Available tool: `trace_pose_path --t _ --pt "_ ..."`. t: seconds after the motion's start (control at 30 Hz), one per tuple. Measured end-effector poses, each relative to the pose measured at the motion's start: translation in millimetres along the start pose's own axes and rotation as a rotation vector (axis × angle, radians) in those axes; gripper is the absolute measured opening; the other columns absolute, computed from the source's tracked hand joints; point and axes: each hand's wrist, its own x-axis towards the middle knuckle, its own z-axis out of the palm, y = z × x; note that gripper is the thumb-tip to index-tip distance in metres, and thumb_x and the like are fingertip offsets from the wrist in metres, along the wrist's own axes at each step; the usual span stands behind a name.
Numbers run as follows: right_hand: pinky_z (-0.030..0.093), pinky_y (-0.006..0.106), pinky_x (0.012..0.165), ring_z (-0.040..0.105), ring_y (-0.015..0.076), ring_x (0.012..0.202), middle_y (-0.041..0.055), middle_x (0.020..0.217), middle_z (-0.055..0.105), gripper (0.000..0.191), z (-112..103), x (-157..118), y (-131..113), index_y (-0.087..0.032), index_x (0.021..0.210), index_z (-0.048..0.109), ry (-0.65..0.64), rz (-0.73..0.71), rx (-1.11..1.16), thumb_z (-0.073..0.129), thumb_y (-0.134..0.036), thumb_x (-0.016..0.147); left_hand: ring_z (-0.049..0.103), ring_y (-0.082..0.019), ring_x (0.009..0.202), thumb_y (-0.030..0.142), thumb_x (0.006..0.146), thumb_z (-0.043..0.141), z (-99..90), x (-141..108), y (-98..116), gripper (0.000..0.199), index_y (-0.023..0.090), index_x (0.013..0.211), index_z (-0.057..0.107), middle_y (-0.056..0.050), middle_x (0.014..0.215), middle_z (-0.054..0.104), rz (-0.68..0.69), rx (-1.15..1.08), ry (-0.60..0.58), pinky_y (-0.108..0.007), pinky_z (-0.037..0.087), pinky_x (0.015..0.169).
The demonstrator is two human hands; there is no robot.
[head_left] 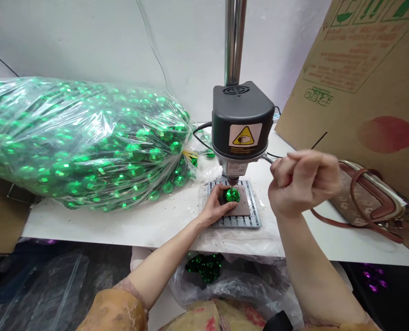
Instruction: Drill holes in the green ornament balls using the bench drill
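Note:
A shiny green faceted piece [232,195] sits under the bit of a small black bench drill press [243,119]. My left hand [216,206] holds the piece from the left, thumb in front and fingers behind. Beneath it, a flat brown board [243,209] lies on the slotted metal base [254,220]. The drill bit appears to touch the top of the piece. To the right of the drill head, my right hand [304,181] is closed in a raised fist around the drill press lever [268,158], whose grip is mostly hidden by the fingers.
A big clear bag [87,142] of green faceted pieces lies at the left of the white table [121,225]. At right stand a cardboard box [359,105] and a handbag [373,197] with a brown strap. Below the table edge, an open plastic bag [239,294] holds more green pieces.

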Motion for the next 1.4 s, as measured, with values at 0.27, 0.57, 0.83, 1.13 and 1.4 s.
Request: trace_pose_path --t 0.27,0.57,0.83,1.13,1.4 --pt "0.027 0.023 0.04 0.035 0.0014 0.038 -0.0107 0.045 0.039 0.025 22.8 47.0 -10.9 -0.018 0.074 0.066 -0.06 0.328 -0.036 0.068 -0.032 0.094 0.069 -0.03 0.107 0.051 0.076 0.09 -0.5 -42.5 20.2 0.052 0.023 0.11 0.063 -0.009 0.11 0.07 0.129 0.28 0.17 -0.047 0.056 0.097" --pt "0.028 0.024 0.041 0.036 0.0021 0.038 -0.0095 0.045 0.039 0.025 21.0 41.0 -8.7 -0.019 0.072 0.066 -0.045 0.292 -0.087 0.064 -0.031 0.094 0.079 -0.035 0.096 0.031 0.078 0.081 -40.4 -167.6 6.2 0.049 0.043 0.124 0.072 -0.008 0.119 0.081 0.637 0.848 -0.448 -0.048 0.067 0.079" --pt "0.027 0.024 0.04 0.038 0.003 0.039 -0.0091 0.045 0.039 0.025 18.6 40.0 -6.5 -0.02 0.072 0.066 -0.032 0.282 -0.074 0.067 -0.033 0.093 0.065 -0.035 0.13 0.019 0.097 0.058 -66.0 -25.6 35.3 0.022 0.024 0.111 0.075 -0.015 0.12 0.074 0.407 0.781 -0.125 -0.06 0.049 0.118" --pt "0.029 0.024 0.04 0.038 0.0033 0.038 -0.0088 0.045 0.042 0.025 14.9 36.4 -7.4 -0.019 0.072 0.07 -0.035 0.275 -0.056 0.069 -0.034 0.091 0.066 -0.035 0.117 0.001 0.093 0.06 -74.9 142.4 46.7 0.023 0.011 0.072 0.059 -0.015 0.082 0.066 -0.187 0.931 0.323 -0.049 0.051 0.102" --pt "0.029 0.024 0.041 0.04 0.0031 0.039 -0.0088 0.046 0.044 0.024 13.2 35.5 -6.1 -0.021 0.074 0.071 -0.05 0.262 -0.038 0.068 -0.035 0.093 0.071 -0.028 0.098 0.017 0.08 0.08 -83.3 116.5 43.4 0.014 0.018 0.089 0.07 -0.005 0.081 0.071 -0.093 0.558 0.312 -0.034 0.054 0.089"
